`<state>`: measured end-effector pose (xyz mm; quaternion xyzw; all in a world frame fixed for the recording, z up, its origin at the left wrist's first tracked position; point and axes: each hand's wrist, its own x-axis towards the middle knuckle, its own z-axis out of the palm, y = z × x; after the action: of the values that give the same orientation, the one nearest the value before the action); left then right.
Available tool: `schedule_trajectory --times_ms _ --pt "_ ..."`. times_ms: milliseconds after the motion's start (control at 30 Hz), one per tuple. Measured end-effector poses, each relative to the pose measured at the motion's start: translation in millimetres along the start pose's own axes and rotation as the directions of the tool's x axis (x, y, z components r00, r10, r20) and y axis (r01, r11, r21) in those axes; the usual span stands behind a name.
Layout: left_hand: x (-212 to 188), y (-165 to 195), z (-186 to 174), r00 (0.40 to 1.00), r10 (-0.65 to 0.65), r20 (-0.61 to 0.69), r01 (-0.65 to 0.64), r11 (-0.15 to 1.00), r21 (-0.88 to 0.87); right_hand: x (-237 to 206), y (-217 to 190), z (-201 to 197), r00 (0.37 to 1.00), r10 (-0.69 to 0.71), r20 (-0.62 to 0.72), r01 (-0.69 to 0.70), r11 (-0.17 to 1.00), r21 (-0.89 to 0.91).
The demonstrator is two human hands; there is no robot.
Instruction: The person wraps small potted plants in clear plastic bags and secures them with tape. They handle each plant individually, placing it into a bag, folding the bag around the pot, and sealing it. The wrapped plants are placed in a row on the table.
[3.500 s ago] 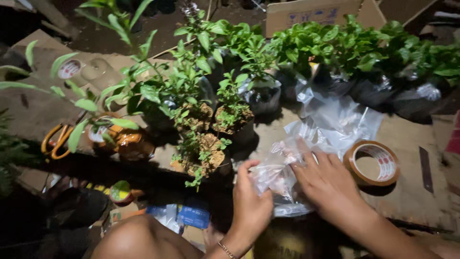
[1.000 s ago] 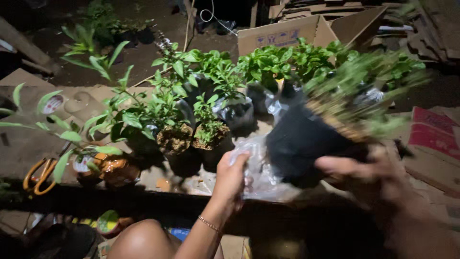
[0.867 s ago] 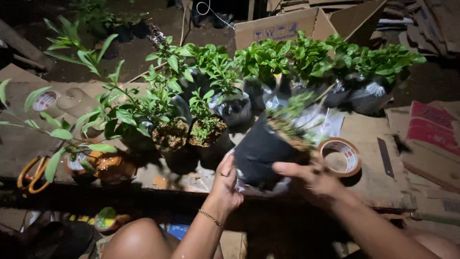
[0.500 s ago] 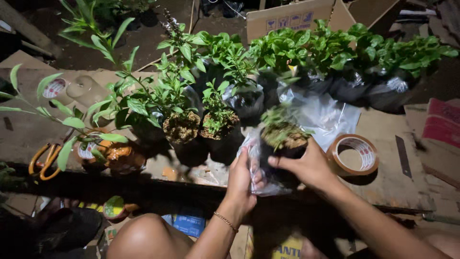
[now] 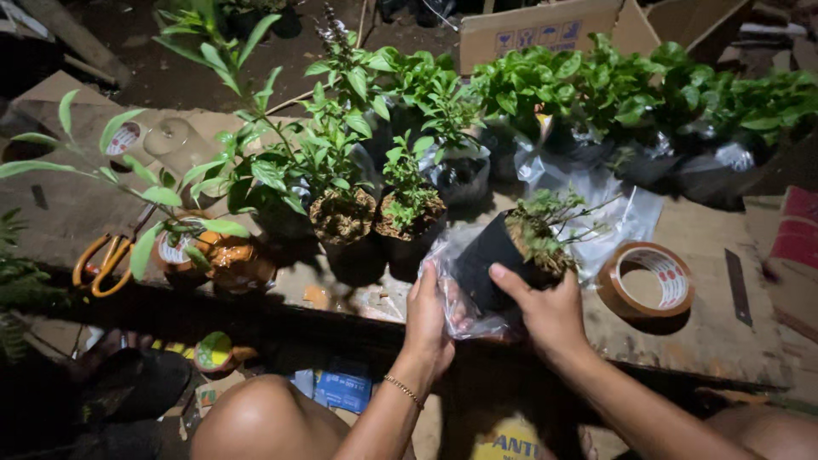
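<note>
A small potted seedling (image 5: 538, 234) in a black nursery bag lies tilted inside a clear plastic bag (image 5: 464, 294) at the near edge of the work surface. My right hand (image 5: 545, 311) grips the black pot from below and the right. My left hand (image 5: 428, 319) holds the left side of the plastic bag, thumb against its mouth. Both hands are close together, just left of a roll of brown tape (image 5: 645, 281).
Several potted green seedlings (image 5: 345, 183) stand behind the hands, with a row of bagged plants (image 5: 630, 94) along the back. Loose clear bags (image 5: 596, 192) lie beyond. Orange-handled scissors (image 5: 100, 264) rest at left. A cutter (image 5: 737, 285) lies at right. Cardboard box (image 5: 537, 25) stands behind.
My right hand brought a potted seedling from the right and lowered it into the plastic bag held by my left hand; the pot now sits partly inside the bag.
</note>
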<state>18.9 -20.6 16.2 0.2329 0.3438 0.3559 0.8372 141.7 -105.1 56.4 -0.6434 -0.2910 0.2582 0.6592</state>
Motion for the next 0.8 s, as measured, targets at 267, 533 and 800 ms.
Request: schedule_trajectory --times_ms 267,533,800 --pt "0.3 -25.5 -5.5 0.979 0.203 -0.016 -0.182 0.907 0.381 -17.9 30.5 8.8 0.967 -0.095 -0.237 -0.061 0.818 -0.572" --pt "4.6 -26.3 -11.8 0.968 0.25 -0.005 -0.241 0.938 0.251 -22.3 74.3 6.5 1.0 -0.007 -0.03 -0.01 0.856 -0.517" --pt "20.7 -20.1 -34.5 0.915 0.402 0.039 -0.38 0.825 0.418 24.6 76.1 -79.2 0.992 0.085 0.091 -0.043 0.921 -0.388"
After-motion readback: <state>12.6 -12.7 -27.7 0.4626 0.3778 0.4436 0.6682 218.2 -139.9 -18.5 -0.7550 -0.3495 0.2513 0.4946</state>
